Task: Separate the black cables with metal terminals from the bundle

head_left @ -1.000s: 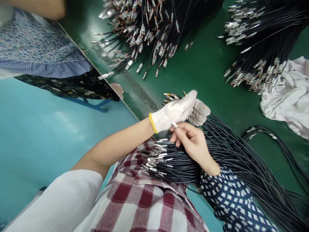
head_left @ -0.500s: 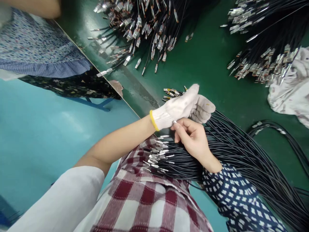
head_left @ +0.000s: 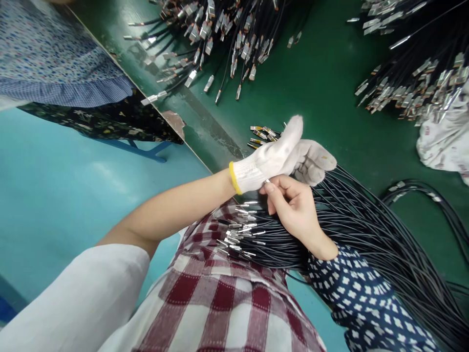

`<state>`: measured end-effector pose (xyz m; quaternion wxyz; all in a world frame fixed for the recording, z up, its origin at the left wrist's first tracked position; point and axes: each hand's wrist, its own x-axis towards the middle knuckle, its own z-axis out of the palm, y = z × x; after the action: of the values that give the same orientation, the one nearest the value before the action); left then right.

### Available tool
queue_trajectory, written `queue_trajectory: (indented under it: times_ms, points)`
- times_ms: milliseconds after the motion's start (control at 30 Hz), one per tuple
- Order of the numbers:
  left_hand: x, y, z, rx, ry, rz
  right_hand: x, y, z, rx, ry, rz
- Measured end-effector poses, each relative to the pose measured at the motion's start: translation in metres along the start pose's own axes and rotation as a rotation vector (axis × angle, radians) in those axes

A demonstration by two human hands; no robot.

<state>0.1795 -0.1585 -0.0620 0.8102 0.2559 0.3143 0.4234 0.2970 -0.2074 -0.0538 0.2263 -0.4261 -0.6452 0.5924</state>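
My left hand (head_left: 284,156) wears a white knit glove with a yellow cuff and is closed round a small bunch of black cables whose metal ends (head_left: 262,134) stick out past it. My bare right hand (head_left: 295,208) sits just below the glove, thumb and fingers pinching one cable's metal tip. Under both hands a thick bundle of black cables (head_left: 366,239) runs from my lap across the green table (head_left: 315,83), its silver terminals (head_left: 238,232) fanned out over my checked apron.
Heaps of black cables with metal terminals lie at the table's far left (head_left: 216,34) and far right (head_left: 414,73). A crumpled white cloth (head_left: 445,142) lies at the right edge. Another person in patterned clothes (head_left: 54,63) stands at upper left. The floor is teal.
Both hands have stayed together and shifted slightly up and right in view. The right hand's pinch on the metal tip has drawn closer to the glove. The view has tilted a little.
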Motion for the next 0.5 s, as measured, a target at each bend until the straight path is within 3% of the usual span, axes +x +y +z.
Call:
queue_trajectory:
  times_ms: [300, 500]
  points:
    - [-0.0094, 0.0001, 0.0003, -0.054, -0.075, -0.004, -0.0001, -0.0015, -0.0002, 0.002, -0.002, 0.010]
    - [-0.0080, -0.0051, -0.0051, 0.026, -0.111, -0.025, -0.0013, -0.0006, 0.0005, -0.004, -0.001, 0.014]
